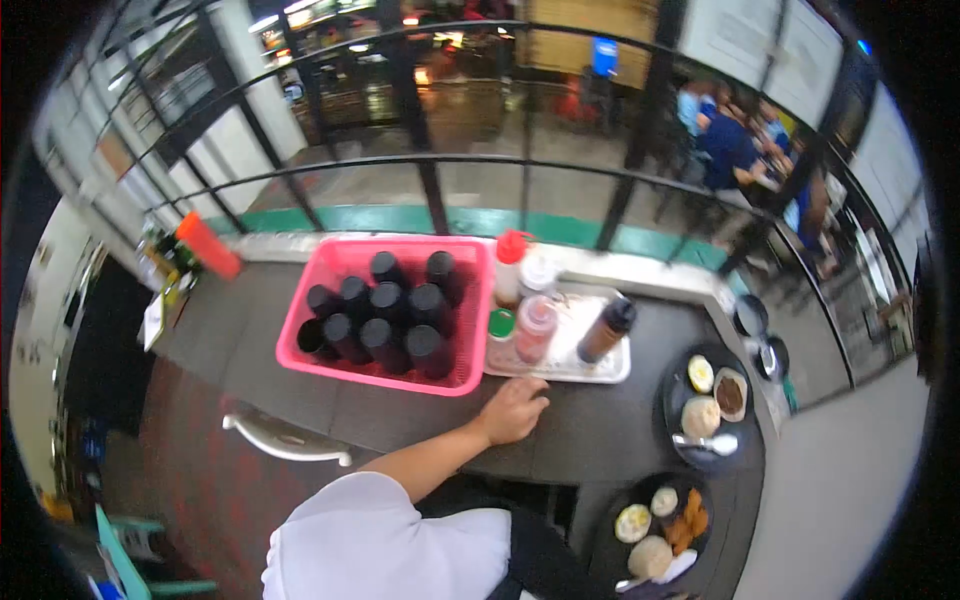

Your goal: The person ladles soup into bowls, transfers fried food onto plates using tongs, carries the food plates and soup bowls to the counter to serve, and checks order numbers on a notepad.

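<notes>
My left hand [512, 410] rests at the dark table, just in front of the white tray [605, 373]. Its fingers are curled, and whatever they may hold is hidden. My right hand is out of view. On the tray stand a red-capped squeeze bottle [509, 268], a white-lidded container [538, 275], a clear bottle with reddish contents [536, 328], a green-lidded jar [501, 324] and a tilted black-capped brown sauce bottle [607, 330]. Left of the hand, a pink plastic basket [380, 377] holds several upright black cylindrical containers [388, 300].
Two dark plates with rice and egg, one upper [705, 410] and one lower [655, 530], sit at the right. An orange cylinder [208, 246] stands far left. Black railing [430, 190] runs behind the table [400, 412]. A white chair back [288, 440] touches the near side.
</notes>
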A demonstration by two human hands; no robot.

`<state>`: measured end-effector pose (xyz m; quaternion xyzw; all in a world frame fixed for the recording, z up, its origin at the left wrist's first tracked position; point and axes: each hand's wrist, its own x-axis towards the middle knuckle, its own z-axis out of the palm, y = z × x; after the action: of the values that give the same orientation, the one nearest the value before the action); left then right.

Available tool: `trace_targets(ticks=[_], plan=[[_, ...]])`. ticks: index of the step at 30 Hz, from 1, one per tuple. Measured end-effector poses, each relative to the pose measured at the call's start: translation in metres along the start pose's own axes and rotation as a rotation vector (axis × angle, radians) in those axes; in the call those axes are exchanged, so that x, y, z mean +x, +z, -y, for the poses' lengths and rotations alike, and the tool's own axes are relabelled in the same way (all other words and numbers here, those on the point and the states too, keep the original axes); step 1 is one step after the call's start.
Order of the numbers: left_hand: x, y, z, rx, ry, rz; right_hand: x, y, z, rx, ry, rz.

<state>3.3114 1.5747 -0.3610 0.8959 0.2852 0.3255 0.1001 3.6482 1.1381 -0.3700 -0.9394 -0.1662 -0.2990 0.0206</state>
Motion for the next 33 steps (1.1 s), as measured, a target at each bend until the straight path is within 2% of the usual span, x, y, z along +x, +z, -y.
trace_targets(ticks=[1,2,3,6,8,10,12,15,18,19,23,26,33], plan=[[0.001,0.004,-0.001,-0.024,-0.023,-0.004,-0.004,0.011,-0.010,-0.018,-0.014,-0.018],[0.004,0.003,-0.006,-0.043,-0.013,0.015,-0.003,0.039,-0.031,0.070,0.101,0.253],[0.008,0.002,-0.014,-0.085,-0.037,0.032,-0.012,0.065,-0.051,0.038,0.137,0.256],[0.019,0.017,-0.032,-0.209,-0.006,0.074,0.000,0.023,-0.017,0.014,0.280,0.301],[0.028,0.029,-0.047,-0.352,-0.043,0.156,-0.010,0.042,-0.032,0.048,0.227,0.195],[0.039,0.038,-0.061,-0.490,-0.077,0.214,-0.004,0.024,-0.018,0.051,0.252,0.191],[0.055,0.051,-0.076,-0.631,-0.105,0.242,-0.002,0.025,-0.018,0.061,0.413,0.365],[0.062,0.106,-0.076,-0.982,-0.482,0.378,-0.003,0.024,-0.016,0.064,0.436,0.355],[0.097,0.119,-0.086,-1.341,-0.911,0.492,0.001,0.018,-0.011,0.059,0.480,0.376],[0.109,0.122,-0.089,-1.335,-0.976,0.540,-0.003,0.026,-0.016,0.063,0.462,0.344],[0.131,0.143,-0.080,-1.453,-0.989,0.620,-0.008,0.027,-0.019,0.093,0.441,0.302],[0.142,0.146,-0.076,-1.506,-0.928,0.737,-0.005,0.022,-0.016,0.110,0.454,0.304],[0.164,0.164,-0.099,-1.384,-0.930,0.682,-0.007,0.030,-0.018,0.113,0.486,0.294]])
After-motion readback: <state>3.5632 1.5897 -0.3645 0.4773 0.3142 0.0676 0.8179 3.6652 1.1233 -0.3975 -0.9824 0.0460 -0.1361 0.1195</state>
